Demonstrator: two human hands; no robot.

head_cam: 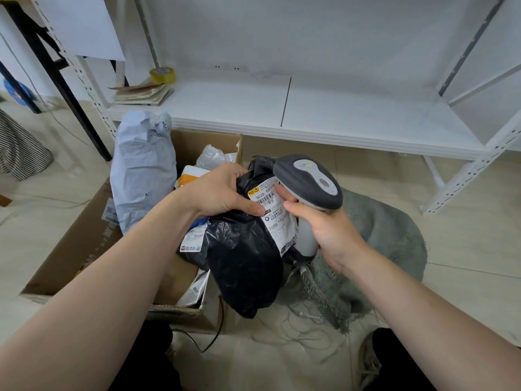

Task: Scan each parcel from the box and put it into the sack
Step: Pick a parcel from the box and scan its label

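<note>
**Black parcel held up to the scanner, between box and sack**

The cardboard box (70, 249) fills the lower left of the frame. It is open-topped with more parcels inside, which keeps the next one within reach. The grey-green sack (389, 235) slumps on the floor at centre right, just beside the box, probably so a scanned parcel can drop straight in. The black parcel (245, 258) hangs at centre, between the two. Its white label (277, 213) faces up, likely to present the barcode. The scanner (310, 182) has its head close over the label's upper edge. The left hand (217, 190) grips the parcel's top, thumb pressing beside the label. The right hand (324, 230) is wrapped around the scanner's handle.
</note>
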